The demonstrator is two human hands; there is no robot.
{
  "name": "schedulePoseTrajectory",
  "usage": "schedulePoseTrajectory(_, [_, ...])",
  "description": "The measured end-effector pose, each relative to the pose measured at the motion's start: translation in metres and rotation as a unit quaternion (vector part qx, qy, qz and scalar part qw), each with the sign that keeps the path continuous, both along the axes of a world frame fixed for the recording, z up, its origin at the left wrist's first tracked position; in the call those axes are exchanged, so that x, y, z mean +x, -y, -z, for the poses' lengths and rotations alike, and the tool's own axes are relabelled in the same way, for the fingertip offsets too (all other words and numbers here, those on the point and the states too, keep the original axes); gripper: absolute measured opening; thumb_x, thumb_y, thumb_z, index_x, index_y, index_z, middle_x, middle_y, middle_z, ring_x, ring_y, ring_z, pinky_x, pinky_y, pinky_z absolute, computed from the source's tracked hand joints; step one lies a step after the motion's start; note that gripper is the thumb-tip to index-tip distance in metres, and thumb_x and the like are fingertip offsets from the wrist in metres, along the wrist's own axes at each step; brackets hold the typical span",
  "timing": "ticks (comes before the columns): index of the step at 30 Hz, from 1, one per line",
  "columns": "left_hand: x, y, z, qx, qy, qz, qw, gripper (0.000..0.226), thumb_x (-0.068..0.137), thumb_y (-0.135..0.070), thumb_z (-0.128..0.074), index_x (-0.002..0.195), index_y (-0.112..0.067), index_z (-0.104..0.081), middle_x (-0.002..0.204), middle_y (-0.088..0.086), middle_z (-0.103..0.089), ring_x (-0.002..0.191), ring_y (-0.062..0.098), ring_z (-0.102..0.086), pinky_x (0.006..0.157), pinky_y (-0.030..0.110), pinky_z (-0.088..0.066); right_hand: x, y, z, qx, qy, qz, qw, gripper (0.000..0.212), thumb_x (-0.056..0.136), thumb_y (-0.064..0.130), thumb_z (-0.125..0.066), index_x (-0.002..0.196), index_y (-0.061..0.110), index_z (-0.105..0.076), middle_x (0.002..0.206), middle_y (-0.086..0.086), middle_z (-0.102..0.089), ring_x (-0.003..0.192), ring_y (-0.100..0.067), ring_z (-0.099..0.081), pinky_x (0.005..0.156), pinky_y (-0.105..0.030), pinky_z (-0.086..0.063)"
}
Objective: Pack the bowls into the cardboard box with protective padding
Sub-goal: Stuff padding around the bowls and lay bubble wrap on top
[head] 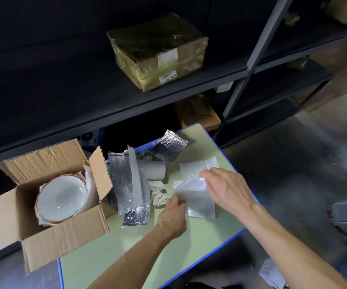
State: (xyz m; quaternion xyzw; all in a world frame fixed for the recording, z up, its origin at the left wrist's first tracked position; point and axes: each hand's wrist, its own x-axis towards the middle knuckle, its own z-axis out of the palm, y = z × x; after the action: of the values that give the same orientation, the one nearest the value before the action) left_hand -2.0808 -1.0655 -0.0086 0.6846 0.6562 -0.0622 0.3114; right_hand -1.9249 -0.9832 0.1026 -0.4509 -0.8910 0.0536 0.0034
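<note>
A white round bowl (61,198) lies in white wrapping inside the open brown cardboard box (64,240) on the pale green surface (126,247). Right of the box, beyond silver foil padding strips (124,180), the left hand (172,215) and right hand (228,188) pinch a thin white foam sheet (197,201) with their fingers.

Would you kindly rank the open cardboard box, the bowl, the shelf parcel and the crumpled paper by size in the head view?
1. open cardboard box
2. shelf parcel, though it sits farther off, so its true size is unsure
3. bowl
4. crumpled paper
</note>
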Motion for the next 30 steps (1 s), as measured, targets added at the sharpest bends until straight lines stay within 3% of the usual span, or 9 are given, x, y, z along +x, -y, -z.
schedulePoseTrajectory(6, [-0.003,-0.002,0.001,-0.003,0.004,0.009,1.0,0.039,0.092,-0.013,-0.047,0.131,-0.008,-0.044,0.132,0.013,-0.038,0.119,0.029,-0.039,0.1,0.039,-0.044,0.004,-0.017,-0.04,0.028,-0.04,0.009,0.999,0.029,0.093,0.013,-0.05,0.114,0.026,-0.063,0.094,0.002,-0.062,0.089,-0.026,-0.06,0.065,-0.04,-0.05])
schedulePoseTrajectory(12, [-0.009,-0.003,0.006,-0.019,0.047,-0.007,0.999,0.046,0.091,-0.014,-0.047,0.137,-0.009,-0.044,0.134,0.013,-0.037,0.125,0.03,-0.038,0.107,0.04,-0.039,0.001,-0.01,-0.066,0.127,-0.123,-0.024,0.984,0.022,0.085,0.008,-0.061,0.101,0.021,-0.069,0.083,0.003,-0.059,0.076,-0.024,-0.057,0.051,-0.035,-0.047])
schedulePoseTrajectory(16, [-0.013,-0.01,-0.004,0.0,0.142,-0.097,0.985,0.044,0.094,-0.017,-0.044,0.137,-0.013,-0.052,0.131,0.013,-0.05,0.12,0.03,-0.053,0.102,0.033,-0.044,-0.001,-0.005,-0.062,0.163,-0.163,-0.051,0.972,0.027,0.081,0.0,-0.063,0.099,0.018,-0.071,0.092,0.003,-0.064,0.082,-0.023,-0.059,0.058,-0.033,-0.048])
schedulePoseTrajectory(18, [-0.02,-0.013,-0.018,0.027,0.205,-0.223,0.953,0.043,0.095,-0.018,-0.043,0.135,-0.019,-0.058,0.129,0.005,-0.06,0.115,0.024,-0.06,0.099,0.024,-0.044,0.0,0.004,-0.052,0.172,-0.194,-0.058,0.964,0.029,0.079,-0.006,-0.06,0.096,0.014,-0.073,0.095,0.002,-0.067,0.085,-0.025,-0.062,0.064,-0.035,-0.051])
schedulePoseTrajectory(20, [-0.031,-0.016,-0.036,0.036,0.283,-0.357,0.89,0.035,0.091,-0.022,-0.043,0.113,-0.02,-0.07,0.106,0.002,-0.072,0.097,0.022,-0.066,0.096,0.038,-0.053,0.001,0.013,-0.043,0.179,-0.222,-0.06,0.956,0.031,0.08,-0.008,-0.055,0.093,0.013,-0.074,0.095,0.002,-0.068,0.086,-0.025,-0.063,0.067,-0.034,-0.052])
schedulePoseTrajectory(22, [-0.042,-0.018,-0.059,0.032,0.392,-0.457,0.798,0.033,0.086,-0.029,-0.041,0.087,-0.013,-0.07,0.088,0.008,-0.076,0.084,0.025,-0.071,0.087,0.05,-0.058,0.001,0.019,-0.036,0.174,-0.242,-0.058,0.953,0.033,0.081,-0.006,-0.05,0.093,0.013,-0.075,0.096,0.003,-0.069,0.087,-0.024,-0.064,0.068,-0.034,-0.053])
schedulePoseTrajectory(26, [-0.06,-0.02,-0.103,0.032,0.551,-0.518,0.654,0.061,0.106,-0.05,-0.026,0.104,-0.002,-0.065,0.091,0.02,-0.075,0.082,0.032,-0.074,0.085,0.047,-0.056,-0.007,0.016,-0.037,0.156,-0.275,-0.08,0.945,0.036,0.082,-0.004,-0.045,0.094,0.012,-0.075,0.1,0.004,-0.068,0.092,-0.022,-0.062,0.073,-0.033,-0.052])
schedulePoseTrajectory(28, [-0.069,-0.018,-0.12,0.021,0.583,-0.52,0.624,0.065,0.104,-0.055,-0.03,0.107,-0.003,-0.069,0.091,0.02,-0.075,0.075,0.028,-0.073,0.079,0.044,-0.061,-0.013,0.011,-0.04,0.16,-0.291,-0.113,0.936,0.037,0.08,-0.007,-0.046,0.093,0.011,-0.075,0.101,0.003,-0.068,0.093,-0.023,-0.061,0.075,-0.033,-0.052])
schedulePoseTrajectory(30, [-0.077,-0.012,-0.133,0.03,0.569,-0.492,0.659,0.044,0.104,-0.039,-0.047,0.106,-0.001,-0.07,0.084,0.015,-0.073,0.066,0.022,-0.071,0.071,0.037,-0.061,-0.02,0.008,-0.044,0.168,-0.304,-0.147,0.926,0.037,0.078,-0.012,-0.049,0.092,0.01,-0.075,0.101,0.002,-0.068,0.093,-0.023,-0.062,0.075,-0.033,-0.053])
